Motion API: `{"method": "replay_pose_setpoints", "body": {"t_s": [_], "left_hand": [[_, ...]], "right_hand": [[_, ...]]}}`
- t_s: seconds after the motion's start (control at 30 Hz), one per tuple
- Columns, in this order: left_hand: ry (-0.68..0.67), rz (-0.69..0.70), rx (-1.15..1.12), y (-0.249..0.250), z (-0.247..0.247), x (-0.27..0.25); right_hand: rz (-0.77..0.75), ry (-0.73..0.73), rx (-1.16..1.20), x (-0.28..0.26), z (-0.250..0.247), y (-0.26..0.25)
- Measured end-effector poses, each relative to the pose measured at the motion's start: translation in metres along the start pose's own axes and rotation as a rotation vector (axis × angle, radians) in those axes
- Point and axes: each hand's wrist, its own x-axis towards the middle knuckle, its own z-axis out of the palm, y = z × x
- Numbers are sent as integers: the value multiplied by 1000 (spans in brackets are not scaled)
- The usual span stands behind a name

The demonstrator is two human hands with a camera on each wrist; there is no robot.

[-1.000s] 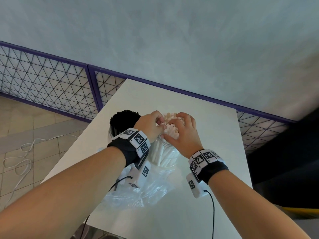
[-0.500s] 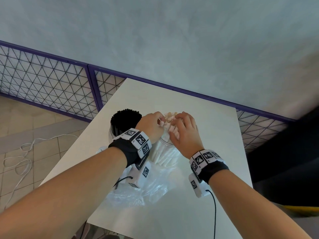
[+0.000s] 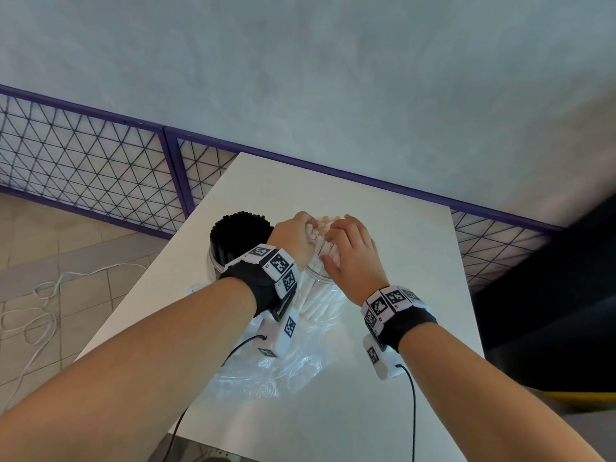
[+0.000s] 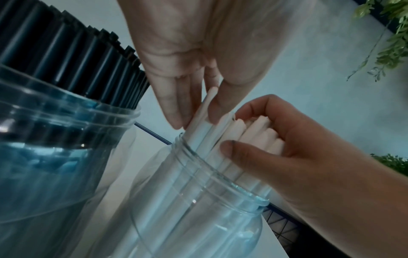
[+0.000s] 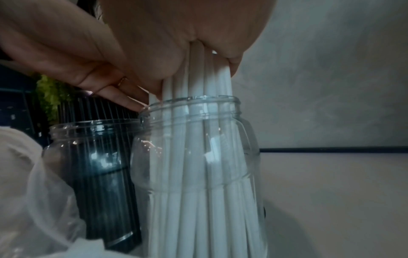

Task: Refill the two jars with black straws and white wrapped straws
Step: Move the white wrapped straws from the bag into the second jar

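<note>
Two clear jars stand side by side on the white table (image 3: pixel 400 261). The left jar (image 3: pixel 216 261) is packed with black straws (image 3: pixel 240 228) (image 4: pixel 66 48). The right jar (image 4: pixel 198 209) (image 5: pixel 198 139) holds white wrapped straws (image 3: pixel 320 298) (image 5: pixel 194 174) that stick out above its rim. My left hand (image 3: pixel 301 235) (image 4: pixel 194 120) reaches down from above and pinches a white straw between thumb and fingers. My right hand (image 3: pixel 333 248) (image 4: pixel 249 132) (image 5: pixel 198 57) curls over and round the tops of the bundle.
A crumpled clear plastic bag (image 3: pixel 283 368) (image 5: pixel 33 174) lies on the table just in front of the jars. A purple-framed wire fence (image 3: pixel 100 181) runs behind the table. White cable (image 3: pixel 33 311) lies on the tiled floor at left. Green plants (image 4: pixel 393 34) hang nearby.
Both hands have stayed at the tops of the white straws. The right hand has slid a little further over the bundle. The jars have not moved.
</note>
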Motion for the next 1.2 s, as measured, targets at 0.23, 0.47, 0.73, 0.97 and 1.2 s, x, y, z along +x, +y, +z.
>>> {"method": "replay_pose_setpoints", "body": {"t_s": [0.23,0.47,0.73,0.97,1.2], "left_hand": [[93,40,-19,-8,-1,-4],[66,112,31,-14,-3,-9],[59,189,120,-17,-5,-22],[-53,85,91,-5,-29,-32],[37,140,-87,-30,-80,-78]], "right_hand": [[-73,-115,-172,-3,-9,1],[-5,-191,-213,0,-11,-6],[5,-154,-259,0,-7,-13],[88,-242,-255,6,-12,-18],[-6,70,14,-21,-24,-41]]}}
